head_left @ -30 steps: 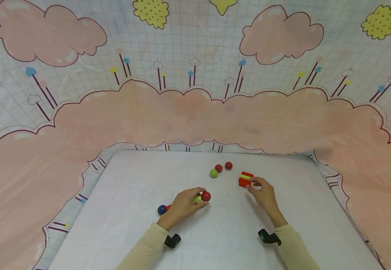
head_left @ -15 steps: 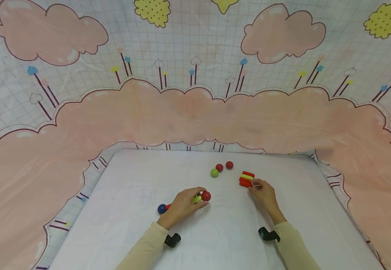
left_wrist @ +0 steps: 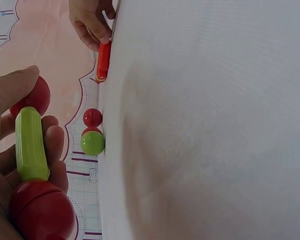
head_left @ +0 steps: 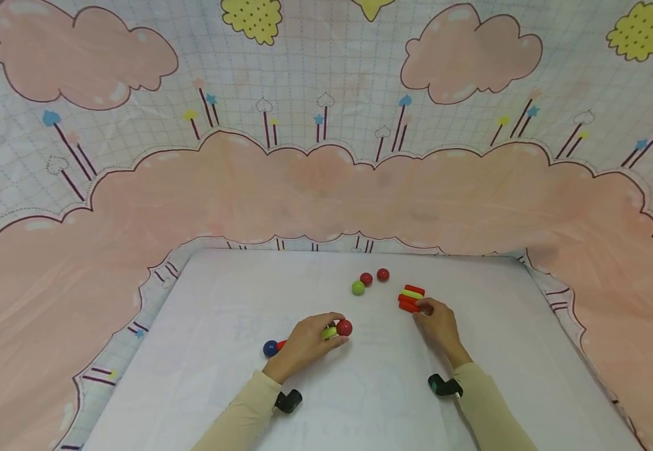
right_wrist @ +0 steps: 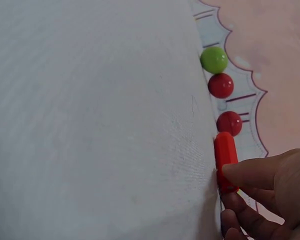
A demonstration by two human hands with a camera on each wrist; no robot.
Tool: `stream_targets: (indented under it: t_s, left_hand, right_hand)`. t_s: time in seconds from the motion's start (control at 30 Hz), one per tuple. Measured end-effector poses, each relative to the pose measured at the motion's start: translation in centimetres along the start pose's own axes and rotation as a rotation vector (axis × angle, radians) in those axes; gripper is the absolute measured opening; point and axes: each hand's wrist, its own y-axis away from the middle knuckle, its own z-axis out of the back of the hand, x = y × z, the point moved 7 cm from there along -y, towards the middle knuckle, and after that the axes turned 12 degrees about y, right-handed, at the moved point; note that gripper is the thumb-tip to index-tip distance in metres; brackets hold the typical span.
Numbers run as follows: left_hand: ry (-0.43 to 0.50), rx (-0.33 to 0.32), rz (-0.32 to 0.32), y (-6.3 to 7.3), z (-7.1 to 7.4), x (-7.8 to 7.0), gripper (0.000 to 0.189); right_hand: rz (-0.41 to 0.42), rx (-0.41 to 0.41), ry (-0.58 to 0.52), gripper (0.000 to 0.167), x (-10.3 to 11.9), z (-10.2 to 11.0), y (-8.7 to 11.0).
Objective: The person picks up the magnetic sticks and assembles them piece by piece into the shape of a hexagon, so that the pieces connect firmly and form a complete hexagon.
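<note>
My left hand (head_left: 302, 343) holds a toy assembly of balls and rods. In the left wrist view, its fingers curl around a light-green rod (left_wrist: 31, 145) joining two red balls, the nearer red ball (left_wrist: 42, 211) being larger in view. A blue ball (head_left: 270, 349) and a bit of red rod stick out behind that hand; the middle is hidden. Farther right, my right hand (head_left: 440, 324) pinches the end of a red rod (right_wrist: 226, 150) between thumb and fingers. That rod lies at the near side of a row of red rods and one light-green rod (head_left: 412, 294).
Beyond the hands, a green ball (head_left: 357, 288) and a red ball (head_left: 366, 279) lie side by side on the white table (head_left: 219, 300). Another red ball (head_left: 383, 274) lies just right of them. A cloud-patterned cloth (head_left: 326, 194) rises behind the table.
My right hand has shifted slightly, its fingers closing in on the near red rod. The left hand and its assembly stay where they were.
</note>
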Motion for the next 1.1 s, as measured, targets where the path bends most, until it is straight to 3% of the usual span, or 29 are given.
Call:
stream_targets:
  t_s: [0.27,0.5,1.1]
  left_hand:
    - [0.003,0.011,0.009,-0.1,-0.1,0.0,0.044]
    - [-0.006,-0.019,-0.015,-0.1,0.0,-0.1,0.042]
    - [-0.020,-0.021,-0.010,-0.3,0.3,-0.5,0.040]
  right_hand:
    - [0.008,-0.019,0.003,0.025,0.0,0.4,0.1]
    - [0.008,-0.017,-0.023,0.025,0.8,0.9,0.6]
    - [0.197,-0.064,-0.041,0.025,6.6,2.7,3.6]
